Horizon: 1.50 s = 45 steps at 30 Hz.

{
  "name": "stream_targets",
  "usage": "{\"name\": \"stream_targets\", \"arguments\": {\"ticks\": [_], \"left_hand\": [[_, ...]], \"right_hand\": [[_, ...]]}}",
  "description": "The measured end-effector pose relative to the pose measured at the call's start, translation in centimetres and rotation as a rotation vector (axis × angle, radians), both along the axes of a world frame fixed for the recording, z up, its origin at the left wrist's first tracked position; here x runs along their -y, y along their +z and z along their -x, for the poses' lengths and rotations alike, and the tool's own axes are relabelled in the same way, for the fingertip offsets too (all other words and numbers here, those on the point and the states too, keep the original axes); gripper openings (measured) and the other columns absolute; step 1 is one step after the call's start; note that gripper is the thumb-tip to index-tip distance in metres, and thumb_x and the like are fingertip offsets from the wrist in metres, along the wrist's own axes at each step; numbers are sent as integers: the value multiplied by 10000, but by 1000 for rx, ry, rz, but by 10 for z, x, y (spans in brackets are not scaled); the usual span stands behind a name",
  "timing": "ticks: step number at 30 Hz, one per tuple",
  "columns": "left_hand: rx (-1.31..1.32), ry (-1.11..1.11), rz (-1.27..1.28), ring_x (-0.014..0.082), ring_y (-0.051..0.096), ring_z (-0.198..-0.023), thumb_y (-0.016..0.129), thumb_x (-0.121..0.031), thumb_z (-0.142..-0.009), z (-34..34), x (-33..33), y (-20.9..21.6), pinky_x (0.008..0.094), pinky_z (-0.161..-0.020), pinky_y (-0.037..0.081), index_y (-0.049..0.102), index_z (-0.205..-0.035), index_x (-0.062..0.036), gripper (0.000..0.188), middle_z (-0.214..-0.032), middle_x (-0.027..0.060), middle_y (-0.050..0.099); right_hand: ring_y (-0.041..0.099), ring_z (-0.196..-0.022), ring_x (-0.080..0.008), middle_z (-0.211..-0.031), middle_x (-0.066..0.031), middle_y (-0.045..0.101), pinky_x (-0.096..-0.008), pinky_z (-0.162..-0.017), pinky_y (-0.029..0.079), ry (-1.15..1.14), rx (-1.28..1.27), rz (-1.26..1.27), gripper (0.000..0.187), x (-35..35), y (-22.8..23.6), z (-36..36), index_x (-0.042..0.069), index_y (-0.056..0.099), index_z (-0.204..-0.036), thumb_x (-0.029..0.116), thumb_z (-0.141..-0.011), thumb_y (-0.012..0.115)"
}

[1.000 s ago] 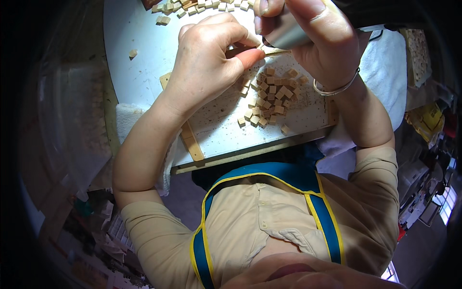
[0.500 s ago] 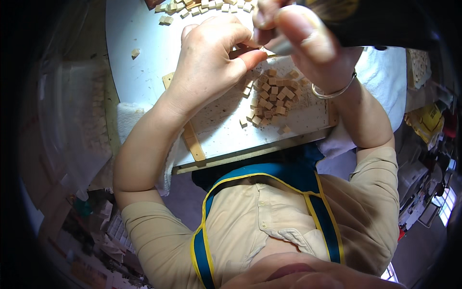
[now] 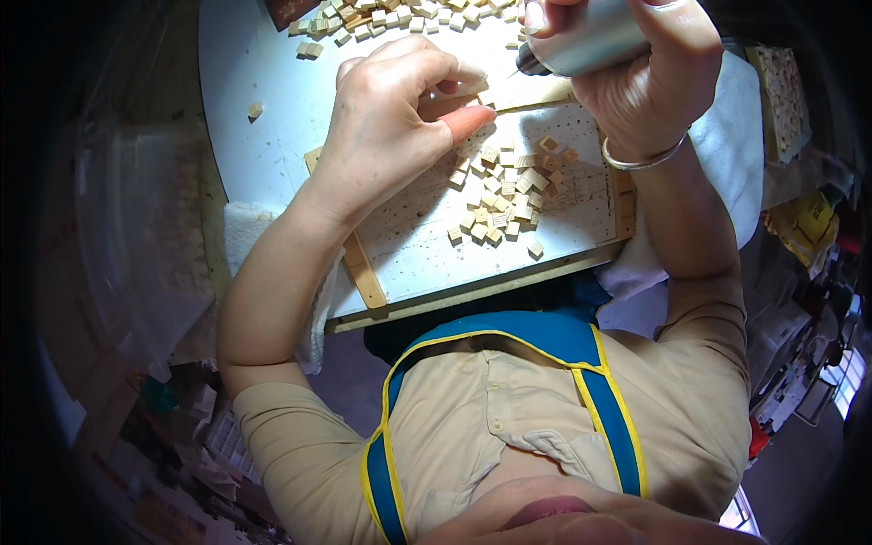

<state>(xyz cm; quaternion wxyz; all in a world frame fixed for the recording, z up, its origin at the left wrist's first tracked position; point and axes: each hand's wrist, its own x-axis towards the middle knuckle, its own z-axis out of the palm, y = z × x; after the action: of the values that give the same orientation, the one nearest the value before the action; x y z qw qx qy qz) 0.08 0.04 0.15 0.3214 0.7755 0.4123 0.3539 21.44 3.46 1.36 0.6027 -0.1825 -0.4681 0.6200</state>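
Over the white board, my left hand (image 3: 391, 118) pinches a small wooden cube (image 3: 486, 98) between thumb and fingers; only a bit of the cube shows. My right hand (image 3: 649, 82) is wrapped round a silver, rounded tool with a dark, thin-pointed tip (image 3: 586, 38). That tip points left toward the cube, a short gap away from it. Below both hands, a loose pile of small wooden cubes (image 3: 498, 202) lies on the board. The tool's upper end runs out of view.
More cubes (image 3: 418, 16) are heaped at the far edge, and a lone cube (image 3: 255, 110) lies at the left. Wooden strips (image 3: 365, 272) border the white board (image 3: 427, 272). A white towel (image 3: 731, 173) lies at the right, near a tray of small pieces (image 3: 779, 100).
My right hand has drawn the tool up and right, away from the cube in my left hand. My left hand has hardly moved. The cubes in the near pile have shifted slightly.
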Motion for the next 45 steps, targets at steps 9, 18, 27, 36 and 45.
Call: {"name": "stream_targets", "arguments": {"ticks": [9,18,27,36,45], "left_hand": [[-84,-291,-205,145,619,-864,876,-148,-769,11,0,8,290,-685,453,795,-984,-65,245,-956,39,663],[-188,125,-336,137,618,-776,768,-25,-866,32,-31,7,270,-666,489,805,-1109,-102,258,-927,41,664],[-156,127,-200,156,646,-844,790,-79,-797,31,-17,3,353,-797,419,809,-934,-119,143,-929,5,672],[-225,-84,-482,171,630,-775,850,-36,-782,8,-22,-6,329,-668,485,793,-1053,-129,292,-895,23,657],[-102,-78,-185,131,684,-775,780,-7,-873,29,-23,3,259,-672,544,755,-1086,-11,214,-910,69,704]], "right_hand": [[654,-696,-238,-839,-129,634,-346,-582,566,33,-214,-110,343,-9,39,10,53,472,-1199,212,-938,628],[670,-685,-213,-824,-110,640,-316,-573,578,-115,-73,-175,407,-15,32,7,56,486,-1241,235,-936,687],[652,-653,-201,-803,-105,633,-306,-548,567,-78,-205,-63,388,-6,41,18,63,500,-1243,213,-939,689],[658,-641,-190,-801,-95,636,-301,-526,568,-129,-115,-213,362,-18,36,11,46,521,-1199,211,-922,685],[669,-632,-180,-804,-84,642,-294,-513,574,-163,-58,-316,328,-25,32,6,35,548,-1154,198,-906,687]]}}
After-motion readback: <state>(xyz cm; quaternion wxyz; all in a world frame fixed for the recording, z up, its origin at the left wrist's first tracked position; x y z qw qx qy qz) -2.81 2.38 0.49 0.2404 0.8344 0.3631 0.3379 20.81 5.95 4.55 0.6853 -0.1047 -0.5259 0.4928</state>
